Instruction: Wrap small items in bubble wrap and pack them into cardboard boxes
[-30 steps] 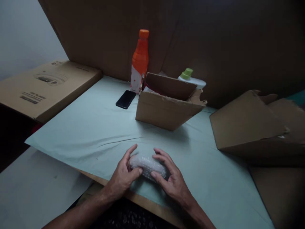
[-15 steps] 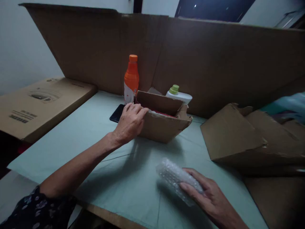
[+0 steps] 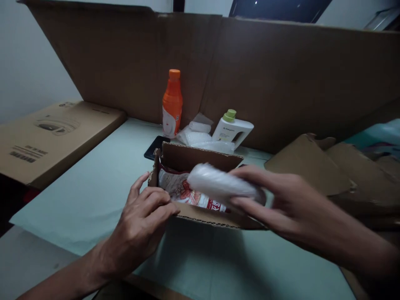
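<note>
My left hand [image 3: 145, 218] grips the near left corner of a small open cardboard box [image 3: 200, 156], fingers over its edge. Inside the box lies a printed packet [image 3: 179, 185] in white and red. Over the opening, my right hand [image 3: 268, 191] holds a bubble-wrap roll [image 3: 218, 183], blurred by motion, between thumb and fingers. It hides part of the packet and the box's right side. Whether the roll touches the packet I cannot tell.
Behind the box stand an orange bottle [image 3: 173, 104], a white bottle with a green cap [image 3: 233, 129] and more bubble wrap [image 3: 200, 135]. A black phone [image 3: 156, 146] lies left of them. Cardboard boxes flank the table, left [image 3: 59, 133] and right [image 3: 308, 164]; a tall cardboard panel [image 3: 265, 83] closes the back.
The small box has come nearer to me and its inside now shows. My right hand has lifted the bubble-wrap roll from the front of the table to above the box.
</note>
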`<state>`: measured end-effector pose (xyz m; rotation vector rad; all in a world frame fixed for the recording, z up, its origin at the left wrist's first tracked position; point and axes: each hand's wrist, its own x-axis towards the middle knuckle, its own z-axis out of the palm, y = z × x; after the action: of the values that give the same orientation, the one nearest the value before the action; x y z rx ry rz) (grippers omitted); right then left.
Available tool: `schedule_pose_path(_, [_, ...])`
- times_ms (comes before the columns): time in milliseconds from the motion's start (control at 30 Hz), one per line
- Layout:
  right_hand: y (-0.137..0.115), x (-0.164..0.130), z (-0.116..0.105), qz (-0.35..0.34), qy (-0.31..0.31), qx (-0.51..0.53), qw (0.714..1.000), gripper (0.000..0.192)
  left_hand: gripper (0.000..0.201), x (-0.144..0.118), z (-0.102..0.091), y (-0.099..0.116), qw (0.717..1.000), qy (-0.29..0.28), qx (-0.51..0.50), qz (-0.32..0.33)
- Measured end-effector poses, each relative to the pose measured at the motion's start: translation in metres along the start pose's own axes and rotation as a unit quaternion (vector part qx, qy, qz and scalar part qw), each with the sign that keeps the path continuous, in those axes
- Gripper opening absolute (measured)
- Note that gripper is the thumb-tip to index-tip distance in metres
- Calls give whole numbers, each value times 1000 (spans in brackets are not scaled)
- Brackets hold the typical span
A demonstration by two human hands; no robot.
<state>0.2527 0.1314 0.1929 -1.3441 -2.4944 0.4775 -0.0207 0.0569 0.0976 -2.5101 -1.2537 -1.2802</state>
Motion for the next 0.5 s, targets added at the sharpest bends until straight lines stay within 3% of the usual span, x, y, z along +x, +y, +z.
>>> schedule_pose_path(100, [-27, 42, 23, -31, -193, -84, 977, 22, 22, 4, 4, -2, 1000, 11, 9, 0])
schedule_pose_path(200, [-31, 63, 42, -26, -257, -227, 939, 28, 21, 6, 7, -6, 999, 15, 28, 8])
schedule_pose_path(300, [-26, 70, 49, -29, -269, -275, 923, 29, 23, 7, 9, -6, 999, 21, 39, 12])
schedule_pose_path(400, [-19, 67, 41, -48, -273, -265, 924, 30, 37, 4, 9, -8, 996, 69, 56, 1])
schedule_pose_path(500, [-2, 45, 15, -64, -146, -237, 959, 36, 67, -9, 7, -16, 990, 122, 29, -59])
